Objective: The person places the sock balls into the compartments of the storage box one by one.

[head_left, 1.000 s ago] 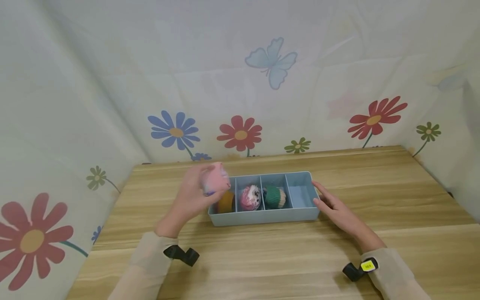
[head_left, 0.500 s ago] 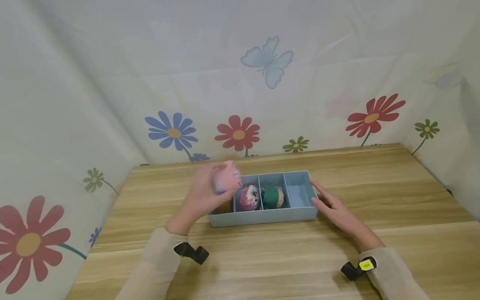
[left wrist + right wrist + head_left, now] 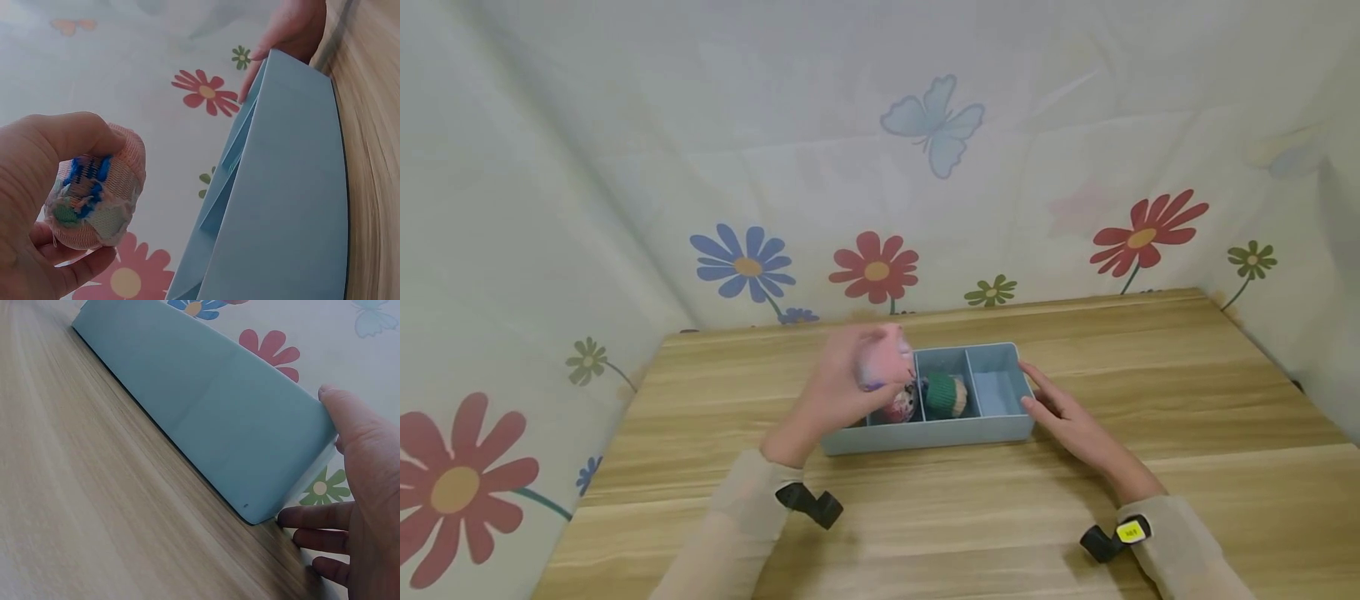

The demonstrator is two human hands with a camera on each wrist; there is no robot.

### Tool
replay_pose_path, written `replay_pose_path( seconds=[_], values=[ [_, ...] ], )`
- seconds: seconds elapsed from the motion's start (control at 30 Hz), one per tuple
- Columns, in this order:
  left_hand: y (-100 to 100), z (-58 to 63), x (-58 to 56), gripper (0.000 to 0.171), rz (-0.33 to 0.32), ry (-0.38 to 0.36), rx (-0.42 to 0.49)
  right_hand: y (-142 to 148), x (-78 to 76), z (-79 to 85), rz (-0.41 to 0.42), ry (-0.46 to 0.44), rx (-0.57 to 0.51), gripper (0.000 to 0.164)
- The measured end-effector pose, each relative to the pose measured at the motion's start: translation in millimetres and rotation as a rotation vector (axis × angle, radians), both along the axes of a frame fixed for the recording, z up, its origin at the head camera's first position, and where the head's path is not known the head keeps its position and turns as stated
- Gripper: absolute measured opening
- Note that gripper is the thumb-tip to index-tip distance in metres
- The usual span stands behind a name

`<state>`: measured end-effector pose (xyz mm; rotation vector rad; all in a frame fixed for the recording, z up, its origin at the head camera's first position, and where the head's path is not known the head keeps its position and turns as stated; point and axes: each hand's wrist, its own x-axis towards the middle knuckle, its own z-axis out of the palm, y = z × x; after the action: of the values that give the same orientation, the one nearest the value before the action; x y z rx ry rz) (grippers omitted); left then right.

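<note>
My left hand [image 3: 835, 387] grips a rolled-up pink sock [image 3: 887, 358] between thumb and fingers, up above the light-blue box [image 3: 955, 431]. Blue and green loose threads show on the sock [image 3: 94, 194] in the left wrist view. Below it, a pink-and-white rolled sock [image 3: 901, 407] is partly covered in the second compartment from the left. A green ribbed roll with a cream end [image 3: 945, 395] lies in the third. The rightmost compartment [image 3: 1000, 392] shows its bare floor. My right hand [image 3: 1078, 433] touches the box's right end, its thumb at the near top corner.
The box stands on a wood-grain table [image 3: 925, 517], its long side facing me. Behind the table hangs a white curtain [image 3: 737, 150] printed with flowers and a butterfly. My left hand hides most of the leftmost compartment.
My left hand has carried the pink sock rightward over the box, from the first compartment to the second, covering the mustard roll seen earlier. My right hand stays at the box's end.
</note>
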<state>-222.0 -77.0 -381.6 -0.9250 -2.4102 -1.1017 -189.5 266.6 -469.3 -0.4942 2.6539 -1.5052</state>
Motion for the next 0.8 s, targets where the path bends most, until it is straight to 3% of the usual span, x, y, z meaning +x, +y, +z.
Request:
replay_pose_path(
  seconds=[0.8],
  values=[
    [49.3, -6.5, 3.4, 0.061, -0.100, -0.084, -0.012, -1.1, 0.8, 2.9, -0.008, -0.013, 0.001, 0.057]
  ],
)
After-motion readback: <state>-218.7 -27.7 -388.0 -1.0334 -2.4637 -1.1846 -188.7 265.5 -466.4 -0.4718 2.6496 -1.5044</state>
